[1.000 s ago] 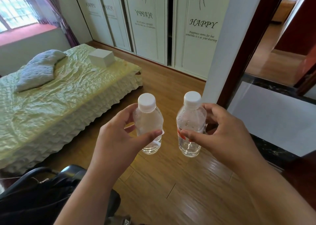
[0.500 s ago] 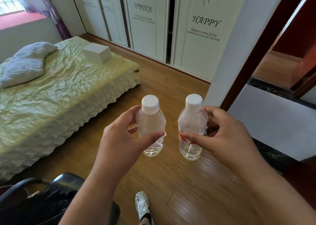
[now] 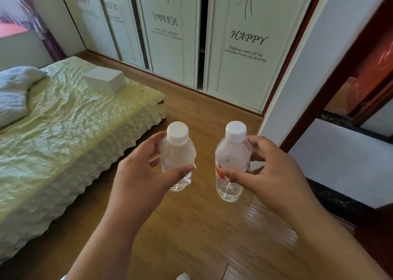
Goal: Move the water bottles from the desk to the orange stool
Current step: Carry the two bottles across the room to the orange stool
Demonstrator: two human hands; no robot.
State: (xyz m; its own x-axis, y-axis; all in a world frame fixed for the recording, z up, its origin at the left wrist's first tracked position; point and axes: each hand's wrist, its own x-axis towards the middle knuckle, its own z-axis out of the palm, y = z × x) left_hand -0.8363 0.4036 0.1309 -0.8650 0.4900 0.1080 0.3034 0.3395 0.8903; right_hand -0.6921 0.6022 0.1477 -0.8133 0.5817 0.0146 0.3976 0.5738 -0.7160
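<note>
I hold two small clear water bottles with white caps upright in front of me, above the wooden floor. My left hand [image 3: 138, 173] grips the left bottle [image 3: 177, 152] around its middle; a loose bit of label hangs below my thumb. My right hand [image 3: 272, 173] grips the right bottle [image 3: 231, 158], which carries a red and white label. The two bottles stand apart and do not touch. Neither the desk nor the orange stool is in view.
A low bed [image 3: 63, 135] with a pale green cover fills the left, with a white box [image 3: 105, 81] and a grey pillow [image 3: 12, 94] on it. White wardrobe doors [image 3: 244, 46] line the far wall. A white wall corner [image 3: 297, 77] and dark red door frame [image 3: 331, 84] stand at right.
The view has moved forward and turned right: the bed slid left, the black bag at lower left left the frame. Both hands still hold the bottles the same way.
</note>
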